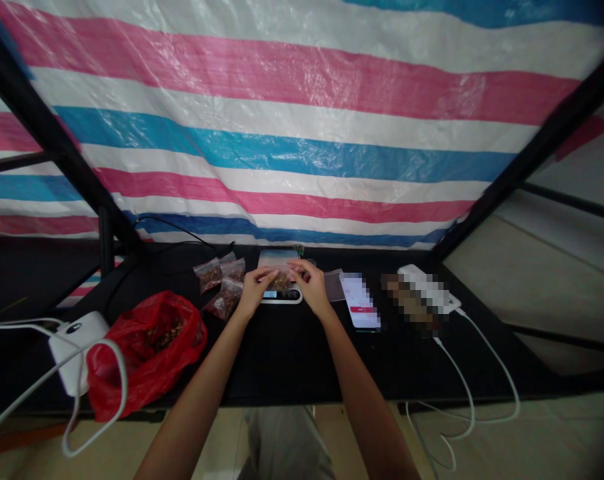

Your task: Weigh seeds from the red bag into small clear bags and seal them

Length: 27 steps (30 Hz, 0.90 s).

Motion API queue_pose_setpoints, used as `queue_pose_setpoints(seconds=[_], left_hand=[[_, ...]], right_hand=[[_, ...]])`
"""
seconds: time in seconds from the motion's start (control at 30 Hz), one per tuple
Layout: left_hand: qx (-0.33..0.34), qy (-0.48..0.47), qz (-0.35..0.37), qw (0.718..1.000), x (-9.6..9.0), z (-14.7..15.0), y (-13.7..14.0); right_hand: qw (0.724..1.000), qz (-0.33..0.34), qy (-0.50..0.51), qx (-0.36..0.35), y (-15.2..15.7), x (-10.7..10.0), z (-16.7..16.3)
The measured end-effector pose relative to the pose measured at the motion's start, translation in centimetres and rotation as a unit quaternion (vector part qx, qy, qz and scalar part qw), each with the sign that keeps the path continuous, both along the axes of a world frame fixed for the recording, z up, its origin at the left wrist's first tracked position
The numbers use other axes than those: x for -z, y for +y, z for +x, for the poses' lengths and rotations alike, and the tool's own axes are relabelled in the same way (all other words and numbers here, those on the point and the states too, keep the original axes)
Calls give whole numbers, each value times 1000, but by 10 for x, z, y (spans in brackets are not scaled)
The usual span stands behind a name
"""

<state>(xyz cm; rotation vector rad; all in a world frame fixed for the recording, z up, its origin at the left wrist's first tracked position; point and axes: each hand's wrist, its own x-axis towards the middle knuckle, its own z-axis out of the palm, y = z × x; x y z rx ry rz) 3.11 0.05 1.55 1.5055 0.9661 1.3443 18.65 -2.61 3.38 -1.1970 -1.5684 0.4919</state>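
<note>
A small clear plastic bag (pixel 281 280) of brown bits is held between my two hands, over a white digital scale (pixel 295 300) with a lit display. My left hand (pixel 255 292) pinches the bag's left side with thumb and fingers. On its right side, the fingers of my right hand (pixel 311 285) close on the upper edge. Whether the bag rests on the scale is hard to tell. Several filled bags (pixel 225 298) lie left of my left hand. Nearer the front left, an open red plastic bag (pixel 142 360) holds more brown pieces.
A flat clear bag (pixel 333 285) lies beside a phone (pixel 359 303) on the black table (pixel 292 367). Farther right is a white power strip (pixel 417 280) with cables. A white device (pixel 77 353) with a looping cable stands at left. Striped sheeting (pixel 282 120) hangs behind.
</note>
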Motion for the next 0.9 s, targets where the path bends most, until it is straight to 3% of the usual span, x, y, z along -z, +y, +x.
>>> queue_pose_setpoints(seconds=[0.2,0.47,0.7,0.9], left_hand=[[-72,-17,10,997,-1,0,-3],[-137,99,65,983,-1,2,-13],[-171,-9,22,985,-2,4,-9],[-182,-8,30,983,2,7,-11]], right_hand=[[999,-6,44,23,4,7,2],[995,-87,54,-7,12,21,3],[997,-69,31,23,12,20,1],[997,-65,9,48,10,20,-2]])
